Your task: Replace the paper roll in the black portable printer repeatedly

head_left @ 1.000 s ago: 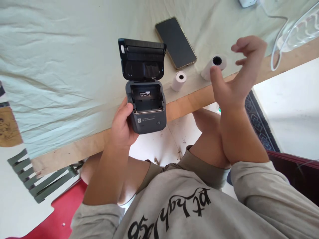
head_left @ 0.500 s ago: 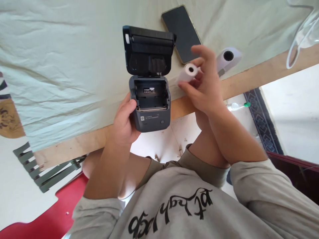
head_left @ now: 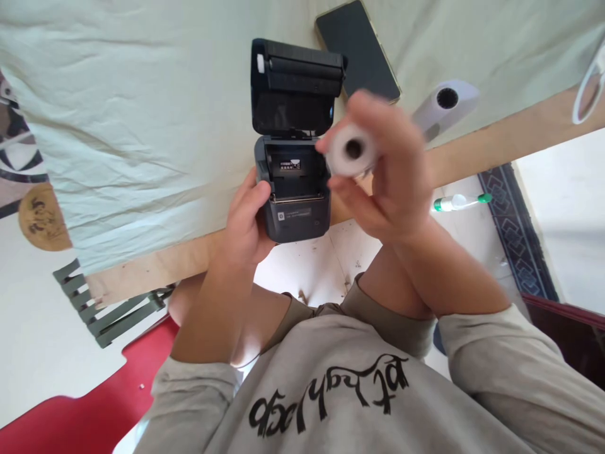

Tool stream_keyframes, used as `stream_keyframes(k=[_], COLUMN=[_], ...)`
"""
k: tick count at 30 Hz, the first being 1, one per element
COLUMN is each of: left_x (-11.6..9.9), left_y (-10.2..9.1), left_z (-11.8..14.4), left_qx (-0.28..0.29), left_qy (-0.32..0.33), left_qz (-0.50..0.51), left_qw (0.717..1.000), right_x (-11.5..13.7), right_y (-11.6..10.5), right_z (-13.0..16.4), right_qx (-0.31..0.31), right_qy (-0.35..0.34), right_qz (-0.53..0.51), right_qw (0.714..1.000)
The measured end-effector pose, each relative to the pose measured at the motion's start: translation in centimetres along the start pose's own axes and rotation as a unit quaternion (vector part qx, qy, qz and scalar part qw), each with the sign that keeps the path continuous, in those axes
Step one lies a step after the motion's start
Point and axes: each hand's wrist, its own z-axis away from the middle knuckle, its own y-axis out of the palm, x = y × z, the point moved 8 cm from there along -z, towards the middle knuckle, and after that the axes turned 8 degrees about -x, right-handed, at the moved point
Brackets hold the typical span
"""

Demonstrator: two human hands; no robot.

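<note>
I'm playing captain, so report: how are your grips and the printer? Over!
Left grip holding printer, lid open. Right grip holding white roll near printer. Phone partly behind lid.

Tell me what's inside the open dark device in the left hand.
Inside the dark device, the compartment shows a small black-and-white label. The right hand and the white roll it holds cover the upper right corner, so that part is hidden.
</note>
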Motion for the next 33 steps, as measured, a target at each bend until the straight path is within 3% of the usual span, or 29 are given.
stream_keyframes(k=[2,3,8,11,23,25,27,30,32,33], left_x=[-0.1,-0.1,0.1,0.1,0.2,0.1,0.0,0.0,-0.1,-0.1], left_y=[0.1,0.1,0.1,0.1,0.0,0.1,0.1,-0.4,-0.8,-0.8], left_z=[0.0,0.0,0.2,0.3,0.6,0.6,0.7,0.7,0.8,0.8], left_qx=[0.007,0.009,0.013,0.015,0.009,0.020,0.029,0.011,-0.006,-0.007], left_qy=[0.011,0.010,-0.009,-0.017,-0.036,-0.027,-0.012,0.007,0.015,0.017], left_qz=[0.000,-0.003,-0.008,-0.005,0.004,0.022,0.033,0.005,-0.020,-0.027], left_qw=[1.000,1.000,1.000,1.000,0.999,0.999,0.999,1.000,1.000,0.999], right_x=[1.9,2.1,0.6,0.5,3.2,3.8,4.0,3.5,2.9,2.1], right_y=[1.0,1.4,2.9,3.2,1.6,1.4,2.1,3.3,2.3,1.6], right_z=[0.1,0.0,-0.6,-0.7,0.2,0.5,0.8,1.2,0.9,0.5], right_qx=[0.004,-0.002,0.032,0.046,-0.083,-0.074,-0.017,0.069,0.026,-0.006], right_qy=[-0.126,-0.148,-0.079,-0.075,-0.217,-0.247,-0.261,-0.253,-0.231,-0.184], right_qz=[0.071,0.105,0.218,0.181,0.118,0.103,0.115,0.109,0.048,0.026], right_qw=[0.989,0.983,0.972,0.980,0.965,0.961,0.958,0.959,0.971,0.983])
